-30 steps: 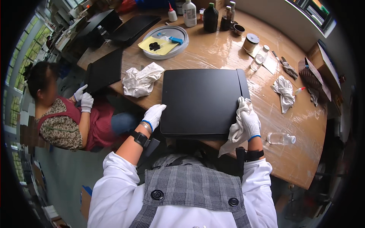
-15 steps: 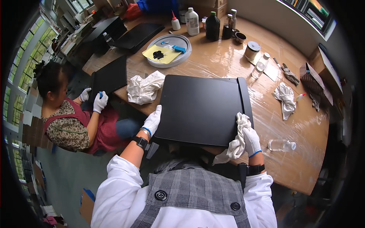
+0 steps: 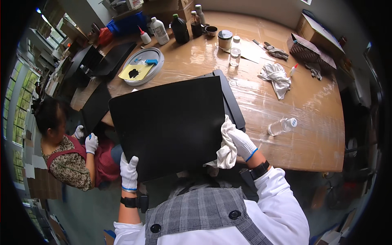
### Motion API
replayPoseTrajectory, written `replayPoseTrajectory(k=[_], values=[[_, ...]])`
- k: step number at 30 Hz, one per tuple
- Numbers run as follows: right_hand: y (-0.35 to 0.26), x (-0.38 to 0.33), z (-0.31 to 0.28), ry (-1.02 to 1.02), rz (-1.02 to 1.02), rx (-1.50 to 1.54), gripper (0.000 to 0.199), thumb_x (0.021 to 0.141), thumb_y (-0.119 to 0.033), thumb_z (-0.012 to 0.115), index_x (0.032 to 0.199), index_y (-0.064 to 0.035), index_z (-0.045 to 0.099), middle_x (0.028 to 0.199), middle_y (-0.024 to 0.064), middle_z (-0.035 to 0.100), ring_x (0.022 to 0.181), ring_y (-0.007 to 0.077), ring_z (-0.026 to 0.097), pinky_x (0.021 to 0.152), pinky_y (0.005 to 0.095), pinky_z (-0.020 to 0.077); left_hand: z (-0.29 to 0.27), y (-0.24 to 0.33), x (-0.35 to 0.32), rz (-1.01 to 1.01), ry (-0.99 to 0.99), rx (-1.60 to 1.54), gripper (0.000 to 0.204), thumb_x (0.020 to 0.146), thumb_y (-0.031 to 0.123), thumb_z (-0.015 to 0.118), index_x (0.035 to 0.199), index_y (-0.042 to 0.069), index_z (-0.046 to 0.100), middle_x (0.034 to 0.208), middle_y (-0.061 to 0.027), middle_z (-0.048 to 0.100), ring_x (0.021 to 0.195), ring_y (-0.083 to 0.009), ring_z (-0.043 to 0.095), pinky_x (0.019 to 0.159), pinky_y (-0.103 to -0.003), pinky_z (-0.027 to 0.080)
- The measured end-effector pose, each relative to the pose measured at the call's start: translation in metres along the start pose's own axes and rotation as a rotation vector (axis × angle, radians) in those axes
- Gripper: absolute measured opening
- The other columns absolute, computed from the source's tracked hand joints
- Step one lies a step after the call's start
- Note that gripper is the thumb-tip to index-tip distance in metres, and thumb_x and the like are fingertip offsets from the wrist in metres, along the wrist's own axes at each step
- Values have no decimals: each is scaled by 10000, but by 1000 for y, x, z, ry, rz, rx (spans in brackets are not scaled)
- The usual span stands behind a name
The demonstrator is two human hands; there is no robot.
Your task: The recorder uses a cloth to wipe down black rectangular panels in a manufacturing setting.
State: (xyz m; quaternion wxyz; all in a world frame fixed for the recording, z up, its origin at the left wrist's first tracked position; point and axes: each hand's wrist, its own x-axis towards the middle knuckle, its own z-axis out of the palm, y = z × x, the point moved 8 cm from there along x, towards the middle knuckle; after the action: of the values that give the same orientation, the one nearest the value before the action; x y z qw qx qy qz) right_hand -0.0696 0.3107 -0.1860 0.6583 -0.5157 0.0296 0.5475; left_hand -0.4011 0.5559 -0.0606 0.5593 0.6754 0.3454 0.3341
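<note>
A flat black panel [image 3: 169, 122] is raised and tilted in front of me, over the table's near edge. My left hand [image 3: 129, 173], in a white glove, grips its lower left corner, thumb on the face toward me. My gloved right hand [image 3: 244, 143] is closed around a crumpled white cloth [image 3: 227, 149], at the panel's right edge; whether the fingers also grip the panel there is hidden. Behind it, another black panel [image 3: 229, 98] lies on the table, mostly covered.
The film-covered table [image 3: 314, 143] bears a clear bottle [image 3: 281, 127], a white rag [image 3: 277, 77], a tin [image 3: 225, 40] and a round grey lid [image 3: 153, 69] with a yellow sheet. Several bottles stand farther back. At left, a co-worker [image 3: 71, 159] in white gloves handles another black panel [image 3: 94, 106].
The panel has been lifted and tilted off the table, moving left and toward me, uncovering part of another panel. Both hands moved left with it. The view has shifted.
</note>
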Motion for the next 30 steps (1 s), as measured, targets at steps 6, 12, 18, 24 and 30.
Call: replayPoseTrajectory(k=[6,12,18,24,30], values=[[14,-80,-51,21,-243,-529,289,901,-311,519,1026,-77,635,915,96,666,851,187,636,747,312,496,9,4,-64,6,-21,-87,891,777,536,751,1389,-9,400,1311,-127,525,1141,-242,551,1005,-355,440],[73,-171,-91,142,-174,-117,247,890,-217,526,1096,-99,596,906,17,628,825,114,614,734,275,502,34,15,-130,186,-163,155,961,795,650,656,1400,-41,372,1307,-149,529,1149,-249,548,990,-373,440],[109,-279,-167,410,-129,-313,316,868,-279,540,1091,-63,598,941,89,663,829,202,648,742,326,516,88,7,-205,133,-210,159,1020,724,677,711,1360,-64,416,1273,-163,555,1114,-251,568,952,-372,461],[119,-357,-220,483,-162,-63,206,881,-274,606,978,-93,623,844,36,641,758,144,620,696,303,514,159,-1,-258,23,-365,-33,945,756,610,729,1345,-63,422,1241,-145,570,1088,-236,577,946,-347,470],[97,-404,-310,660,-271,72,199,890,-265,611,981,-87,611,826,48,633,739,158,638,659,324,531,276,35,-270,127,-579,-146,664,923,418,630,1342,-50,415,1237,-153,562,1078,-216,572,947,-335,479]])
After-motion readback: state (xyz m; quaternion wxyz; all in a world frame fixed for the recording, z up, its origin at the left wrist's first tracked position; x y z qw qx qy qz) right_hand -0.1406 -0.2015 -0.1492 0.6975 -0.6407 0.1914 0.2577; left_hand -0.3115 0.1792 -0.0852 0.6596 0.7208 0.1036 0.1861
